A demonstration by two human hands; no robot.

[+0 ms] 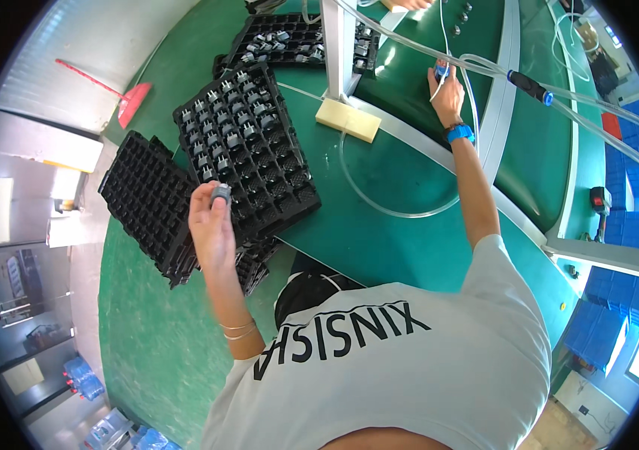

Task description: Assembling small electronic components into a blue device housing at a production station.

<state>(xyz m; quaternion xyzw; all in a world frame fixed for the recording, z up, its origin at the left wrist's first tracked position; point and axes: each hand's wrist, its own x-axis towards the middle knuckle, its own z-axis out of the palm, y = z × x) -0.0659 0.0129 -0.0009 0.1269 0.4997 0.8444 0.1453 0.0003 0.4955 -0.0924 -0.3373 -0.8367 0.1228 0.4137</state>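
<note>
My left hand [212, 229] pinches a small grey plug-like part [220, 193] between thumb and fingers, over the lower left edge of a black compartment tray [278, 172]. Grey parts with metal pins [233, 139] fill many of that tray's cells, mostly toward its far and left side; the nearer right cells hold none. On the right, my right hand [448, 97], with a blue wristband, is closed around a small blue object [441, 70] at the green belt surface. A thin white cable or tube runs beside it, and the fingers partly cover the object.
Another black tray [143, 195] stands stacked at the left. Farther off, a tray [308, 34] carries loose grey parts. A pale yellow block [348, 120] lies by a metal post [337, 60]. Clear hoses [477, 64] cross above the belt. Another person's hand [412, 4] shows at the top edge.
</note>
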